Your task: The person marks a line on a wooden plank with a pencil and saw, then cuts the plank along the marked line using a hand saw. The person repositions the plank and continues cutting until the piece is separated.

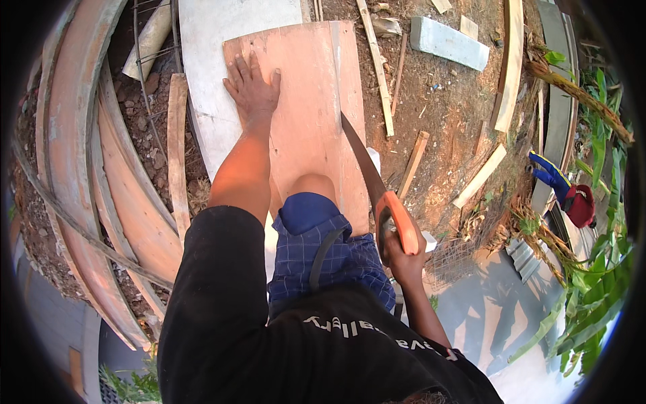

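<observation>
A reddish plywood board [303, 87] lies over a pale slab, with my bare knee pressed on its near part. My left hand [254, 91] rests flat on the board's far left, fingers spread. In my right hand [402, 252] is the orange handle of a hand saw [367, 165], gripped from behind. The saw's dark blade slants up and away to the left, its tip at a long straight cut or line running along the board's right part. Whether the teeth are inside the wood cannot be made out.
The pale slab [208, 87] lies beneath the board. Long curved-looking planks [70, 135] are stacked at left. Wood offcuts [479, 176] and a pale block [449, 44] lie on the dirt at right. Wire mesh [457, 262] and green plants [599, 296] are farther right.
</observation>
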Tool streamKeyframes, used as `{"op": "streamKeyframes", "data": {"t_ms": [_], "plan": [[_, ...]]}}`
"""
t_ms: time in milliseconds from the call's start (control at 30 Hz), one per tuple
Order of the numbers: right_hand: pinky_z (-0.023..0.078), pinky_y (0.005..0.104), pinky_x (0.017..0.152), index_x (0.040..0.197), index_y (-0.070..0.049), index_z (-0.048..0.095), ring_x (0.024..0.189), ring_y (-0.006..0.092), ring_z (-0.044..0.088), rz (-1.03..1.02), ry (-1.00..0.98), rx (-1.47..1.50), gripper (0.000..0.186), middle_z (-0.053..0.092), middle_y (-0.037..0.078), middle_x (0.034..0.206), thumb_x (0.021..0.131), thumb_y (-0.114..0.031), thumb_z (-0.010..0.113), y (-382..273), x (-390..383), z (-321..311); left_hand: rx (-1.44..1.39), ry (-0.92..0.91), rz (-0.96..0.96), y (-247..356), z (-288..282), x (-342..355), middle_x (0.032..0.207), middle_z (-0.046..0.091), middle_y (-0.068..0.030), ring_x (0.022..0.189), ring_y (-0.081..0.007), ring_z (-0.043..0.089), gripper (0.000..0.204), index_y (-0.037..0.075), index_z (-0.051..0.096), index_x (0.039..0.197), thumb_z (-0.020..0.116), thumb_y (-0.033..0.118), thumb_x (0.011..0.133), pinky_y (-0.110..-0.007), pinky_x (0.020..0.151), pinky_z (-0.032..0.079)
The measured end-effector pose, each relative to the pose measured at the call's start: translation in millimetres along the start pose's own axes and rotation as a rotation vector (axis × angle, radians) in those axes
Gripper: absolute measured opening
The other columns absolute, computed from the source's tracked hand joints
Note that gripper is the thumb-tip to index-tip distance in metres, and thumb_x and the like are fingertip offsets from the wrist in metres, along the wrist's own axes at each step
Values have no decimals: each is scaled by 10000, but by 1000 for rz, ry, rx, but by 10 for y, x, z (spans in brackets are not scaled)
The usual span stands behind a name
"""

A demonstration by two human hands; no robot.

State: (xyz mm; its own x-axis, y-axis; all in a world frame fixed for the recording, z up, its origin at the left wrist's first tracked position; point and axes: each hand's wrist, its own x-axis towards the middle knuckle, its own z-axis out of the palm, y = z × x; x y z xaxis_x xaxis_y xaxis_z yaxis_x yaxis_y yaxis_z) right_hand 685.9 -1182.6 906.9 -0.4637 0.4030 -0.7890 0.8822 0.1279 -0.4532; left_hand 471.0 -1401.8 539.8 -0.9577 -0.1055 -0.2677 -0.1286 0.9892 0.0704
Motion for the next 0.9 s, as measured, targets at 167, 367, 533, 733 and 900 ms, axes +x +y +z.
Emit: {"op": "streamKeyframes", "data": {"t_ms": [167, 367, 533, 733, 900], "plan": [[498, 316, 932, 1435, -5, 559, 986, 169, 657, 76, -71, -88, 563, 674, 124, 1310, 881, -59, 641, -87, 534, 186, -35, -4, 0, -43, 57, -20, 1735, 103, -95, 1606, -279, 8, 816, 234, 206, 1658, 417, 652, 990, -574, 1271, -36], [496, 235, 721, 1461, 7, 540, 735, 69, 601, 89, -35, -89, 610, 699, 73, 1131, 855, -48, 588, -391, -1005, -490, -26, 32, 3, -7, -3, 50, 1727, 144, -119, 1603, -300, 49, 806, 214, 256, 1646, 439, 644, 989, -577, 1268, 10], [441, 263, 567, 1292, 15, 618, 622, 77, 549, 25, -59, 44, 407, 593, 0, 732, 901, -89, 651, -7, 951, 434, -20, 9, 8, -7, -6, 42, 1726, 149, -116, 1602, -301, 57, 808, 210, 260, 1645, 442, 645, 989, -579, 1267, 15], [510, 278, 697, 1439, 3, 539, 762, 115, 634, 131, -26, -87, 573, 666, 50, 912, 888, -77, 671, -283, -619, -294, -74, 25, 0, -35, 40, 35, 1734, 116, -94, 1606, -286, 3, 805, 233, 234, 1652, 443, 635, 987, -587, 1263, -40], [439, 268, 509, 1093, 11, 639, 541, 97, 553, -14, 72, -167, 209, 586, 12, 656, 900, -68, 658, -1, -169, -86, -42, -1, 14, 19, 11, -7, 1733, 121, -93, 1606, -282, 8, 806, 237, 223, 1654, 431, 643, 990, -585, 1265, -41]]}}
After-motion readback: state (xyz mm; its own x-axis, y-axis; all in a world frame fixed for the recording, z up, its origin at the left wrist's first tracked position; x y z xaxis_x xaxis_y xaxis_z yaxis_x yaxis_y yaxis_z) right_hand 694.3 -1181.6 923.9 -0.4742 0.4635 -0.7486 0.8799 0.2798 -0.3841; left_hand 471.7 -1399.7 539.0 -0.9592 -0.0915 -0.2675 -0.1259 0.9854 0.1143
